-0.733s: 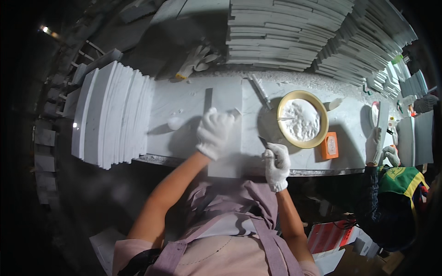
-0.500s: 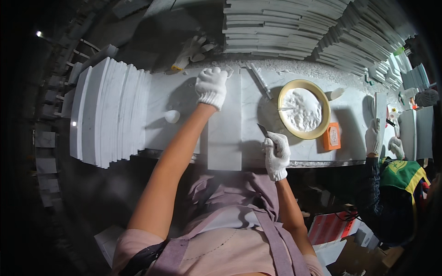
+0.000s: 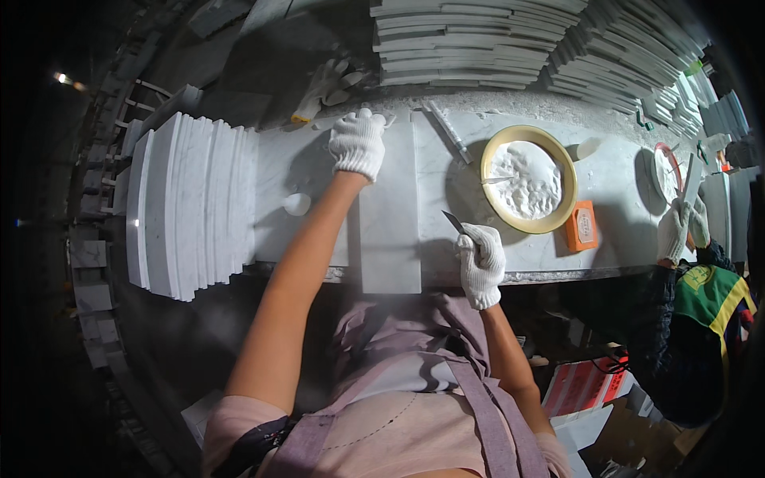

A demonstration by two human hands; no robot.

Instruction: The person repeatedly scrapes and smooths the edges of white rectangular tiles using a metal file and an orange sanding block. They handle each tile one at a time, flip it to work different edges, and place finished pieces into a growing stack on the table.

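A long pale stone slab [image 3: 389,239] lies lengthwise in front of me, its near end jutting past the bench edge. My left hand [image 3: 358,145], in a white knit glove, rests at the slab's far end with curled fingers; a small pale bit shows beside them, too unclear to name. My right hand [image 3: 482,263], gloved likewise, is closed around a knife [image 3: 453,221] whose dark, pointed blade angles up and left, just right of the slab. Beyond it stands a yellow-rimmed bowl [image 3: 569,187] of white paste or powder [image 3: 522,179], with a thin tool [image 3: 498,180] lying in it.
Slabs stand on edge at left [image 3: 195,203]; stacked slabs [image 3: 462,40] rise behind. On the bench are an orange box [image 3: 584,225], a white tube [image 3: 448,131], a white cup-like piece [image 3: 297,205] and loose gloves [image 3: 320,92]. A co-worker's gloved hands [image 3: 677,227] hold a strip at right.
The view has shifted slightly. My left hand stays at the slab's far end and my right still grips the knife. The co-worker's hands and strip have moved right, baring a red-rimmed bowl.
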